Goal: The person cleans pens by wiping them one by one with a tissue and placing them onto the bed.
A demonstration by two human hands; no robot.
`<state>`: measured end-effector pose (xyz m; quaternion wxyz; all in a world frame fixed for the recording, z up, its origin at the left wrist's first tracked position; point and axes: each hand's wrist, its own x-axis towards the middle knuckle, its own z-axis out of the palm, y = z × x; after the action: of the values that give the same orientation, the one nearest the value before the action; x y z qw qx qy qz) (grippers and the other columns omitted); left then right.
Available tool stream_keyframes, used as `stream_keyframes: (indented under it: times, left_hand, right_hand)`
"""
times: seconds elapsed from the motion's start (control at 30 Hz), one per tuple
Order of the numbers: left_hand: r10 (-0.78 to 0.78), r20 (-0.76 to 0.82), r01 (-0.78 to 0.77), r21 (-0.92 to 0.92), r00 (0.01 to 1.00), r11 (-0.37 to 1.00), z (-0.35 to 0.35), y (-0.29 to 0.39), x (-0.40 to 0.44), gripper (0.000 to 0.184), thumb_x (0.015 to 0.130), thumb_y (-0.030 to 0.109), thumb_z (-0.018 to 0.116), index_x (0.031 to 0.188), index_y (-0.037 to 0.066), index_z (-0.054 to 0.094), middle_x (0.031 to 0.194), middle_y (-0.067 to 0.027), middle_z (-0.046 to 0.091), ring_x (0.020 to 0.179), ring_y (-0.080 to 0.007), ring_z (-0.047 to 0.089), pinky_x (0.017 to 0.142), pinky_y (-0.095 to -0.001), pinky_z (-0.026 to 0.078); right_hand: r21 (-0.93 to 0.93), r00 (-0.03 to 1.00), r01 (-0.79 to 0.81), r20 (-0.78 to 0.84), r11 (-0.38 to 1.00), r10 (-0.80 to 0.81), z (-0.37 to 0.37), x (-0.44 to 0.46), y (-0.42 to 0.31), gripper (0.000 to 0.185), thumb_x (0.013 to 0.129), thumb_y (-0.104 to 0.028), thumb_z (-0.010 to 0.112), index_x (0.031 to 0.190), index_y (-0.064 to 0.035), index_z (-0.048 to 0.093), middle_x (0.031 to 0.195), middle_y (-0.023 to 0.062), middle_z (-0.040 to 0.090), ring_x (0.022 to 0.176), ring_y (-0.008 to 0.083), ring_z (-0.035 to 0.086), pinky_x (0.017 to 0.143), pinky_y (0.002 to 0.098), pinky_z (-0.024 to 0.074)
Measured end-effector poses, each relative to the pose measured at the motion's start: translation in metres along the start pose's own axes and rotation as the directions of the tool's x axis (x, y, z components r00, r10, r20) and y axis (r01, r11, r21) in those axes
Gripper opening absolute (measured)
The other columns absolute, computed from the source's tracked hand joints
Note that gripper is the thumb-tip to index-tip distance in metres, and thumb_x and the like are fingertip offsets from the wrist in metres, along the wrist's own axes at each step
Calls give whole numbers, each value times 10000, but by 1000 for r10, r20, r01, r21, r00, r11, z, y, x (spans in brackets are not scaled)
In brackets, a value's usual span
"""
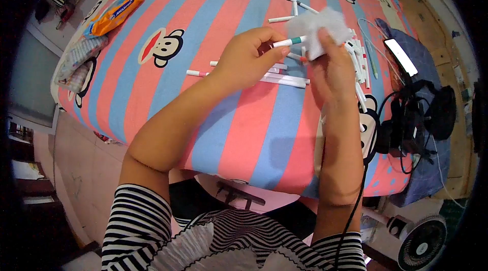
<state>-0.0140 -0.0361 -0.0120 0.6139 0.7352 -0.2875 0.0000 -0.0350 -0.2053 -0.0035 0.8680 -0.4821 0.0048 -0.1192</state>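
Note:
My left hand (246, 57) pinches a white marker (291, 42) with a green band, its tip end pointing right. In my right hand (333, 70) is a crumpled white wipe (307, 26), held between thumb and fingers close to the marker's right end. Under and beside my left hand lie several white markers (284, 80) on the striped bedspread (244, 139). More white markers (360, 60) are heaped just right of my right hand, partly hidden by it. Beyond the wipe, a few others (280, 19) lie at angles.
An orange wipes pack (117, 14) and folded cloth (81, 62) lie at the bed's left edge. On the right are a lit phone (400, 56), a teal pen (371, 60), a white cable and black strapped gear (412, 118). A fan (422, 244) stands at the lower right.

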Motion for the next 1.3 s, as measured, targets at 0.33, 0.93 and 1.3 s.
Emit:
stream_keyframes:
  times: [0.33,0.93,1.3]
  left_hand:
    - [50,-76,-44,84,996,996,-4,3,1,139,806,134,630,889,26,608,747,14,583,635,-41,490,580,-195,402]
    - [-107,-62,92,-206,992,974,-16,-1,9,225,851,237,578,910,24,625,780,-28,611,681,-76,515,665,-220,425]
    - [29,-116,-20,72,993,997,-23,-2,9,199,836,234,593,918,55,625,807,3,605,712,-58,522,639,-207,421]
  right_hand:
    - [-85,998,60,20,995,-58,7,-6,-3,374,820,-229,630,1080,17,521,1009,80,581,892,147,563,751,273,453]
    - [341,994,-104,14,934,105,-8,4,-6,257,887,-265,523,1035,-56,516,961,66,549,826,173,511,617,285,434]
    - [14,959,239,-162,971,-233,-18,11,-31,335,869,-320,529,1071,-55,505,1016,59,544,867,157,516,728,292,410]
